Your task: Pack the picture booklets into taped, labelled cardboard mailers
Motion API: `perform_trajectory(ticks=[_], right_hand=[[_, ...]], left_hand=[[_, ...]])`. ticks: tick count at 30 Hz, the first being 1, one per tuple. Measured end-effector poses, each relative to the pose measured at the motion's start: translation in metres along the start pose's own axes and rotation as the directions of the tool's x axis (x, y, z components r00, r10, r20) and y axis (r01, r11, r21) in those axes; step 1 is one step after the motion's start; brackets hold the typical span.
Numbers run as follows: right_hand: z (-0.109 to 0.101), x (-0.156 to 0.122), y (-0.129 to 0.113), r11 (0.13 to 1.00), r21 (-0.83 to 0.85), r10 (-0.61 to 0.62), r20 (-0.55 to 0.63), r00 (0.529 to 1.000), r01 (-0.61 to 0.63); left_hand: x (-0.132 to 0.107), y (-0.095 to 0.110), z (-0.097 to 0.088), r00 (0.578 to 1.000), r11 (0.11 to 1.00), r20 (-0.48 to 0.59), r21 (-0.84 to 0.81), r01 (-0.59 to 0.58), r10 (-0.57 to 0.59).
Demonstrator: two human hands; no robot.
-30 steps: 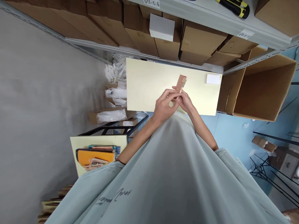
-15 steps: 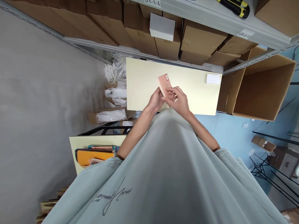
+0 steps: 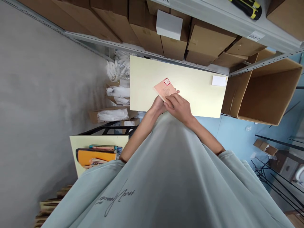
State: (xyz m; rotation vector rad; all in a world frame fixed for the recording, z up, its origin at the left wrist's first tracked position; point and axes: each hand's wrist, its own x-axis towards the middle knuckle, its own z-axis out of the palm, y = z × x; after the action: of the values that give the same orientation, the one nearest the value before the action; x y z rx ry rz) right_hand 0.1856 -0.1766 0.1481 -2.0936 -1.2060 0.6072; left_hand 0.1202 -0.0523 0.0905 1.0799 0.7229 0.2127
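Observation:
A small pink book (image 3: 165, 89) with a red-bordered white label near its top edge is held over the pale yellow tabletop (image 3: 142, 74). My left hand (image 3: 159, 104) supports the book from below, its fingertips showing past the book's right edge. Across the lower part of the cover lies my right hand (image 3: 178, 106), fingers bent and touching it. The printed text on the cover is too small to read. Part of the left hand is hidden under the book and behind the right hand.
A white slip (image 3: 218, 80) lies at the table's right end. Beyond is a grey metal shelf (image 3: 201, 19) with cardboard boxes (image 3: 211, 38). A large open carton (image 3: 266, 95) stands at right. At left are white plastic bags (image 3: 116, 90) and a side table with an orange folder (image 3: 95, 157).
The book has turned and tilted so its cover faces me more fully. My right hand has laid over the lower cover, and the view has shifted slightly.

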Motion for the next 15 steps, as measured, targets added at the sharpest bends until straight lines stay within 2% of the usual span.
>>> perform_trajectory(ticks=[3, 6, 8, 11, 15], right_hand=[[-0.014, 0.002, 0.002, 0.99, 0.126, 0.066, -0.065, 0.996, -0.057], [-0.026, 0.008, 0.013, 0.958, 0.254, 0.167, -0.105, 0.98, -0.136], [-0.026, 0.016, 0.025, 0.932, 0.312, 0.229, -0.108, 0.967, -0.186], [-0.01, 0.029, 0.046, 0.895, 0.363, 0.314, -0.101, 0.944, -0.259], [0.034, 0.051, 0.063, 0.839, 0.419, 0.395, -0.028, 0.918, -0.348]], left_hand=[[-0.004, 0.0, -0.019, 0.996, 0.99, -0.029, -0.109, 0.086, -0.089], [-0.007, -0.002, -0.043, 0.985, 0.989, -0.117, -0.092, 0.12, -0.131], [-0.007, -0.004, -0.058, 0.975, 0.991, -0.181, -0.055, 0.119, -0.127], [-0.004, -0.008, -0.075, 0.966, 0.997, -0.249, 0.006, 0.076, -0.072], [0.004, -0.018, -0.103, 0.946, 0.994, -0.325, 0.109, 0.03, 0.007]])
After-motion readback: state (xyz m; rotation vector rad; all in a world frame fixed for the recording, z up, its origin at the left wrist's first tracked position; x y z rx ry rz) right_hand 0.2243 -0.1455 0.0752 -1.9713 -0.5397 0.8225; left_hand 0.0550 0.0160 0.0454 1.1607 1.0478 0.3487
